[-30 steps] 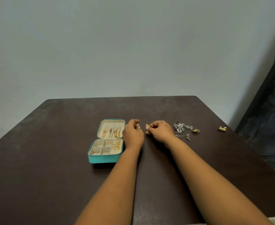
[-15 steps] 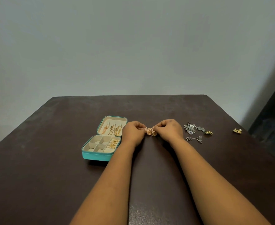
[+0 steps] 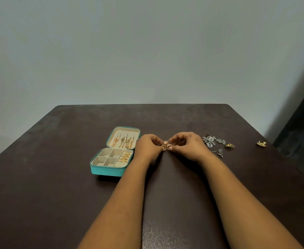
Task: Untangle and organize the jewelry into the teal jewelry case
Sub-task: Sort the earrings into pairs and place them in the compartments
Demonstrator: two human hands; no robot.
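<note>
The teal jewelry case (image 3: 108, 171) lies open left of centre on the dark table. Gold chains hang in its lid and gold pieces fill its right-hand slots. Just right of the case, my left hand (image 3: 148, 147) and my right hand (image 3: 187, 145) meet, and both pinch a small cluster of rose-gold rings (image 3: 166, 145) between their fingertips, low over the table. Silver flower-shaped pieces (image 3: 209, 141) lie right of my right hand, with a small gold piece (image 3: 229, 145) beside them. Another gold piece (image 3: 261, 143) sits apart near the right edge.
The dark brown table (image 3: 57, 186) stands against a pale wall. A dark piece of furniture (image 3: 302, 126) rises past the table's right edge. Bare tabletop lies in front of the case and between my forearms.
My hands came together from slightly apart, and the rings now join between both sets of fingertips. The view has shifted a little to the left.
</note>
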